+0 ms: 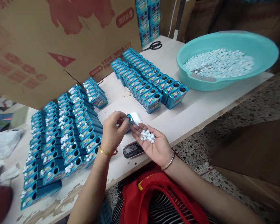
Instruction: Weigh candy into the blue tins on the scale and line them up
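My left hand (pixel 114 130) is closed in a pinch at the top of a small blue tin (pixel 130 118) with a round hole. What its fingertips hold, if anything, is too small to make out. That tin stands on a small digital scale (pixel 133 150), whose display is partly readable. Palm up beside it, my right hand (pixel 155 146) cups a little heap of white candies (pixel 147 136). Its fingertips are close to the tin, and I cannot tell whether they touch it.
Rows of blue tins (pixel 71 124) stand at the left, many with white candies on top. More tin rows (pixel 151 81) stand behind the scale. A turquoise basin (pixel 200 84) of candies is at right. Scissors (pixel 155 45), stacked tins (pixel 147 21) and a large carton (pixel 84 40) line the back.
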The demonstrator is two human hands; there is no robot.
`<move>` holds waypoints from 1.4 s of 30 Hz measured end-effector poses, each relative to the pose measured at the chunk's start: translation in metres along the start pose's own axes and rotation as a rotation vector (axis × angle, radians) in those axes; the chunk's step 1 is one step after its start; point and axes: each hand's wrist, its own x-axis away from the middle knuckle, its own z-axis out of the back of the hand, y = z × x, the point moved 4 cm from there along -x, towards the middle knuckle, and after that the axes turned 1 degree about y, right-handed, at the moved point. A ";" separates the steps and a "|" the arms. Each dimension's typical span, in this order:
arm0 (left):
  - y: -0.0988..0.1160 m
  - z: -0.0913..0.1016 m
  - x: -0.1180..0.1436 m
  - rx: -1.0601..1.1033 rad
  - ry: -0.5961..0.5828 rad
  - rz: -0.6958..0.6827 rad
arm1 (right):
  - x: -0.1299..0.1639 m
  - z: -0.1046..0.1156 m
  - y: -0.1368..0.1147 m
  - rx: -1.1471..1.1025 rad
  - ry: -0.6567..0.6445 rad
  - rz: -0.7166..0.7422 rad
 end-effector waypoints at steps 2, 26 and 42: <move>-0.001 0.002 -0.003 -0.056 -0.028 -0.022 | 0.001 0.002 -0.001 0.006 0.012 0.002; 0.045 -0.096 0.119 0.166 -0.360 -0.173 | 0.055 0.086 -0.008 0.043 0.192 -0.127; -0.005 0.004 0.014 0.029 0.085 -0.057 | 0.043 0.062 -0.001 0.084 0.206 -0.048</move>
